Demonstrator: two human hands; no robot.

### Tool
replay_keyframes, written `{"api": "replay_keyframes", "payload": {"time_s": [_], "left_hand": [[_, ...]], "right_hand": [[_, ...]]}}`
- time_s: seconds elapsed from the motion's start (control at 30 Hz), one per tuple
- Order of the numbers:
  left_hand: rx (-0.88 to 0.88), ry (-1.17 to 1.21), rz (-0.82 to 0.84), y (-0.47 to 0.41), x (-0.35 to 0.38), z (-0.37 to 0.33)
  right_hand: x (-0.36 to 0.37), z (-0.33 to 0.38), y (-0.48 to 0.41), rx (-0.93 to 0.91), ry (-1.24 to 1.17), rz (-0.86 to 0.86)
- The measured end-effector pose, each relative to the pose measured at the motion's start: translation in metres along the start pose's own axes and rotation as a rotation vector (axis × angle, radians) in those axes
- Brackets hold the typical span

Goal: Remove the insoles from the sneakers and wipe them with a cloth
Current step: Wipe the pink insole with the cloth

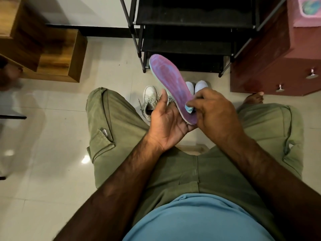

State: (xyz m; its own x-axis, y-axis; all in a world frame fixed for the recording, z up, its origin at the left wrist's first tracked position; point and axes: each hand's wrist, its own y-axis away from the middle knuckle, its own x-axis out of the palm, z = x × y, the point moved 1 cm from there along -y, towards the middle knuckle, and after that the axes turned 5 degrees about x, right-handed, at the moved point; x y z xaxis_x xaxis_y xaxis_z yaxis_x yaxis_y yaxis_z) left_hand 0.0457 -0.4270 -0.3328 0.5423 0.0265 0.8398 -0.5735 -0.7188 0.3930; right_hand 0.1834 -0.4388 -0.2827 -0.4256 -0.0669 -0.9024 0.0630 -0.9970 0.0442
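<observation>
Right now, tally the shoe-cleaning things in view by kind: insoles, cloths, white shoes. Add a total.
Insoles: 1, the purple insole held in the left hand.
Cloths: 1, the light-blue cloth pinched by the right hand.
White shoes: 3, one laced sneaker on the floor and two toe caps showing beyond the insole.
Total: 5

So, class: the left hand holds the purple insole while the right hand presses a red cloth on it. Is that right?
Not quite: the head view shows the cloth is light blue, not red. The rest stands: the left hand holds the purple insole while the right hand presses that cloth on it.
</observation>
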Motion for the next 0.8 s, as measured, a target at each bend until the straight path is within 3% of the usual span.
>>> {"api": "replay_keyframes", "payload": {"time_s": [0.13,0.27,0.43,0.57,0.73,0.8], "left_hand": [[-0.011,-0.004,-0.040,0.001,-0.004,0.001],[-0.019,-0.015,-0.007,-0.003,0.001,0.001],[-0.016,0.032,-0.045,0.000,-0.006,0.000],[-0.021,0.042,-0.009,-0.004,-0.001,0.001],[0.009,0.046,-0.037,-0.001,-0.011,-0.004],[-0.011,0.061,-0.028,-0.002,-0.010,0.000]], "right_hand": [[0.004,0.010,0.010,-0.116,-0.071,0.070],[-0.001,-0.003,-0.006,0.036,-0.073,-0.051],[0.003,0.008,0.004,-0.110,-0.091,0.080],[0.000,-0.004,-0.012,0.013,-0.117,-0.013],[0.002,0.007,0.010,-0.162,-0.114,0.146],[-0.003,-0.004,0.004,-0.137,-0.073,0.110]]}}
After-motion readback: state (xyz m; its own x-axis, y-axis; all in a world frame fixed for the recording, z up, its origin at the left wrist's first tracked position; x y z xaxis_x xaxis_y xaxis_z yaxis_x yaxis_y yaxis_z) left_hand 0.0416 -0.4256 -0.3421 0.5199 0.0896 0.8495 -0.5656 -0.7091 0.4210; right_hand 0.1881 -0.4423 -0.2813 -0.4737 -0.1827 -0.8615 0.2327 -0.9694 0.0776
